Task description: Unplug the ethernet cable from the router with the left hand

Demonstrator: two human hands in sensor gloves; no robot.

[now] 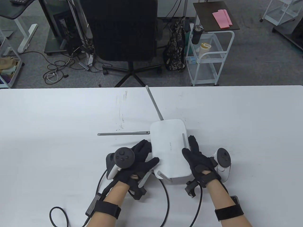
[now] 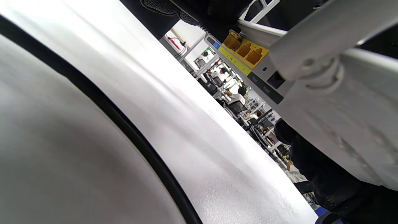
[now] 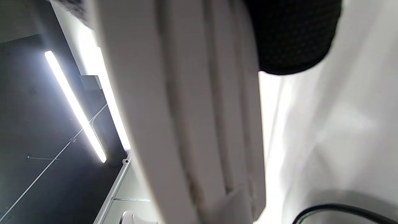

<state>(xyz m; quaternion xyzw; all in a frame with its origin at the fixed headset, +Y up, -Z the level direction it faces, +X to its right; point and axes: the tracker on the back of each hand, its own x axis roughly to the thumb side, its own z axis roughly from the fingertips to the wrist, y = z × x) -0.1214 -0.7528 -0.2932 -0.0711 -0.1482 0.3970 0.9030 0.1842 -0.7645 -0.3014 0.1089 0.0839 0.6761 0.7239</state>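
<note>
Router [image 1: 169, 150] lies flat on the counter [image 1: 59, 123], near edge, antennas splayed left and back. Your right hand [image 1: 201, 163] rests on its right side, fingers laid over the top edge, pressing or steadying; no full grip shows. Your left hand [image 1: 136, 160] sits against the router's left side, fingers spread and touching the casing, thumb along the near left corner. It holds no cable that I can see.

Cable [image 1: 165, 201]: a black lead runs from under the router's near edge and curves back across the counter toward you. Other black leads there belong to the gloves, so take care which is which. The plug itself is hidden in the table view. The left wrist view shows the port panel: yellow ports [image 2: 245, 51] look vacant, and whether any socket carries the plug cannot be told from here.

Step in hand, as I judge it: bracing the router and bringing the left hand toward the ports; the pull is not yet begun.

Next move calls for you to slide the left fingers round to the port face, find the plug, press its latch tab, then draw straight out while the right hand holds the router down. Pulling on the lead alone risks dragging the router.
</note>
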